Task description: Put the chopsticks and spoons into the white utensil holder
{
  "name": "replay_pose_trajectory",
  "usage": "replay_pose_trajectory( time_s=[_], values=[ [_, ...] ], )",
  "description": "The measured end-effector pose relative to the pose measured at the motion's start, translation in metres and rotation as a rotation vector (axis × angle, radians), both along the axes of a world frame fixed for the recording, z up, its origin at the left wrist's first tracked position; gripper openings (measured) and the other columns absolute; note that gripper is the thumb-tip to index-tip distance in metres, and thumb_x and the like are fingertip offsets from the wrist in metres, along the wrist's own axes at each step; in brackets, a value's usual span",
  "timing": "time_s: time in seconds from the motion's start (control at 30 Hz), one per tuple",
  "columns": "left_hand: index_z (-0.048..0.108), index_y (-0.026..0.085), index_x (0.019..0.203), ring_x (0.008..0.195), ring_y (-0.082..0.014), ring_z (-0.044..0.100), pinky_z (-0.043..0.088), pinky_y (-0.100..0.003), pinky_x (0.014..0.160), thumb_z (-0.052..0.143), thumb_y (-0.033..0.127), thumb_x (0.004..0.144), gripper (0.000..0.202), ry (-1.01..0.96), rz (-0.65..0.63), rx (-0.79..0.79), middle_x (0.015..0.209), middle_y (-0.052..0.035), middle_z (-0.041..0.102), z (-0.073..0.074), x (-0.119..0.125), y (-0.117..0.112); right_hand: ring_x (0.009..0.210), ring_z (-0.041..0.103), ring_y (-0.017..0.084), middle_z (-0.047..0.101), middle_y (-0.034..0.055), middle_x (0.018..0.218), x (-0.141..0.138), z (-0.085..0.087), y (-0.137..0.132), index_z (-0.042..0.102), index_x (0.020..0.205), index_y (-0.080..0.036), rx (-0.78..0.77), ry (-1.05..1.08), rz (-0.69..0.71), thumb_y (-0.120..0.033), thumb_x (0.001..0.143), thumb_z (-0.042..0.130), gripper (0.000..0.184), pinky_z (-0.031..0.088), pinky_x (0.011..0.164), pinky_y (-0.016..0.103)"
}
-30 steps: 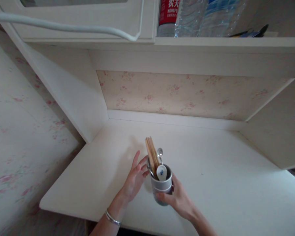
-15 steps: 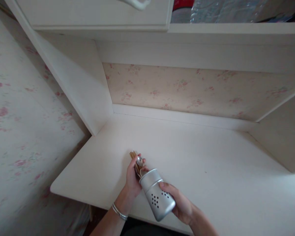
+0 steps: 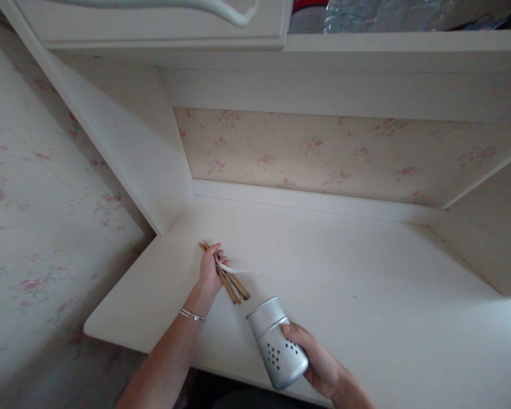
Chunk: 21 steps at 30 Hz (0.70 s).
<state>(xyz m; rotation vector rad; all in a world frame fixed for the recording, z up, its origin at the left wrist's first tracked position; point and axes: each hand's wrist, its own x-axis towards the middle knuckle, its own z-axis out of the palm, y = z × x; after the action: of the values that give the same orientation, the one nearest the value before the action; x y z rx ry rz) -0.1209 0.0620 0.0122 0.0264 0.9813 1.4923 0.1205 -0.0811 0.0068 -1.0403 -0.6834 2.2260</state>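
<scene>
My left hand is closed around a bundle of wooden chopsticks, just over the white desktop. A spoon's pale, thin handle sticks out of the same grip toward the right; its bowl is hidden. My right hand grips a silver metal utensil holder with round drain holes in its side. The holder is tilted, its mouth pointing up and left toward the chopsticks, with a gap between them. Its inside cannot be seen.
The white desktop reaches back to a flowered wall panel. White side panels stand left and right. Above hangs a cabinet door with a handle, beside a shelf holding clear plastic packaging.
My left hand has moved up and left, drawing the chopsticks and spoon out of the metal holder. My right hand and the holder have shifted only slightly.
</scene>
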Motion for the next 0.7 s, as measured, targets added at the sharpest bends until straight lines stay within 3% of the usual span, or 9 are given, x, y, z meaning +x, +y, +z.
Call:
replay_pose_trajectory(
  time_s=[0.13, 0.2, 0.3, 0.37, 0.53, 0.7],
  values=[
    [0.041, 0.019, 0.062, 0.035, -0.0043, 0.031, 0.030, -0.018, 0.034, 0.064, 0.018, 0.075, 0.026, 0.171, 0.085, -0.078, 0.049, 0.0095, 0.035, -0.002, -0.026, 0.047, 0.085, 0.065, 0.019, 0.072, 0.0093, 0.101, -0.003, -0.001, 0.001, 0.062, 0.120, -0.012, 0.023, -0.003, -0.024, -0.052, 0.082, 0.067, 0.054, 0.048, 0.074, 0.028],
    [0.049, 0.017, 0.068, 0.039, -0.0053, 0.038, 0.036, -0.019, 0.038, 0.064, 0.021, 0.079, 0.020, 0.275, 0.136, -0.129, 0.054, 0.0078, 0.042, -0.003, -0.038, 0.069, 0.084, 0.065, 0.019, 0.072, 0.0087, 0.099, -0.006, -0.004, 0.002, 0.062, 0.119, -0.012, 0.067, -0.003, -0.022, -0.048, 0.083, 0.067, 0.051, 0.047, 0.072, 0.027],
    [0.060, 0.013, 0.100, 0.071, -0.0118, 0.061, 0.053, -0.027, 0.063, 0.059, 0.031, 0.090, 0.021, 0.412, 0.176, -0.198, 0.090, -0.0025, 0.063, -0.004, -0.056, 0.099, 0.080, 0.065, 0.018, 0.073, 0.0081, 0.095, -0.007, -0.011, 0.004, 0.063, 0.117, -0.012, 0.070, 0.030, -0.048, -0.048, 0.083, 0.068, 0.051, 0.047, 0.070, 0.026],
    [0.057, 0.015, 0.117, 0.094, -0.0182, 0.063, 0.055, -0.037, 0.079, 0.057, 0.034, 0.092, 0.031, 0.486, 0.181, -0.230, 0.113, -0.0078, 0.061, -0.003, -0.068, 0.116, 0.080, 0.066, 0.018, 0.073, 0.0084, 0.096, -0.003, -0.018, 0.004, 0.062, 0.118, -0.012, 0.032, 0.077, -0.085, -0.050, 0.082, 0.068, 0.053, 0.049, 0.071, 0.028],
    [0.056, 0.016, 0.122, 0.104, -0.0218, 0.061, 0.053, -0.043, 0.087, 0.058, 0.034, 0.092, 0.036, 0.648, 0.188, -0.304, 0.122, -0.0093, 0.059, -0.004, -0.094, 0.142, 0.083, 0.068, 0.020, 0.073, 0.0095, 0.099, 0.003, -0.032, 0.001, 0.060, 0.117, -0.012, -0.063, 0.158, -0.217, -0.052, 0.084, 0.067, 0.051, 0.051, 0.075, 0.031],
    [0.055, 0.017, 0.122, 0.105, -0.0221, 0.061, 0.053, -0.042, 0.087, 0.059, 0.034, 0.091, 0.036, 0.876, 0.223, -0.294, 0.122, -0.0090, 0.059, 0.003, -0.106, 0.151, 0.092, 0.069, 0.025, 0.073, 0.0122, 0.103, 0.003, -0.035, 0.001, 0.058, 0.117, -0.012, -0.085, 0.147, -0.234, -0.056, 0.079, 0.071, 0.059, 0.051, 0.084, 0.036]
  ],
)
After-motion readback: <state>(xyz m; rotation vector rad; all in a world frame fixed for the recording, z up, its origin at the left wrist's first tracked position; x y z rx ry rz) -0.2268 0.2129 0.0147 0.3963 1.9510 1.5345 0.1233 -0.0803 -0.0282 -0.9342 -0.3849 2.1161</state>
